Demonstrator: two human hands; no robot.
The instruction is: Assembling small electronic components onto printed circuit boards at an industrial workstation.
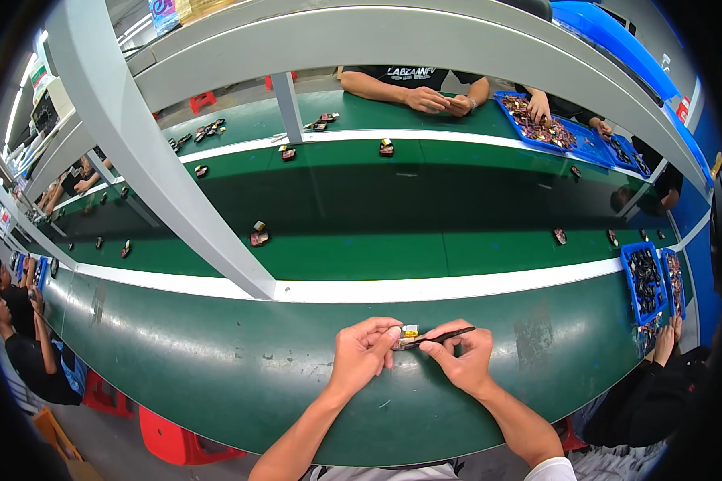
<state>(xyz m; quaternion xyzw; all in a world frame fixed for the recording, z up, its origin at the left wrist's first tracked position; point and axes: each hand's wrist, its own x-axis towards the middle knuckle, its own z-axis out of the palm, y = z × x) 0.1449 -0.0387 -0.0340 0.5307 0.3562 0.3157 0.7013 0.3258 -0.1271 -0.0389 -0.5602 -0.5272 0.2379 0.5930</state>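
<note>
At the lower centre of the frame, the left hand pinched a small part, yellow and pale on top, over the green worktop. The right hand gripped a slim black tool that slanted to the upper right, its lower end at the part; the fingers hid whether they touched. The step in hand looked like fine work on the part with the tool. The next move seemed to call for a steady left pinch and light control of the tip. A similar piece lay left of centre.
</note>
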